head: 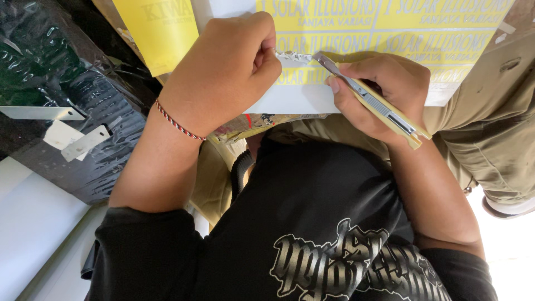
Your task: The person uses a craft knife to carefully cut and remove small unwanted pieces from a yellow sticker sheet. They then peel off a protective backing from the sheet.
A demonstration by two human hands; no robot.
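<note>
Right hand: [379, 97] closed around a yellow utility knife [373, 103], thumb on top, blade tip aimed toward the left hand.
Left hand: [228, 69] fisted, thumb and forefinger pinching a crinkled white strip [292, 56] peeled off the sheet.
Sheet: yellow-and-white sticker sheet [390, 33] lies flat under both hands, resting on the lap.
Key relation: blade meets the strip's free end, just beside the left fingertips.
Knife axis: slants from upper left down to lower right.
Wrists: both bent inward, forearms converging.

1. The setting appeared to be a sign or print workshop.
2. Evidence: yellow lettered vinyl sheet [390, 33], utility knife [373, 103], black plastic-wrapped bundle [61, 95], white boards [33, 223].
</note>
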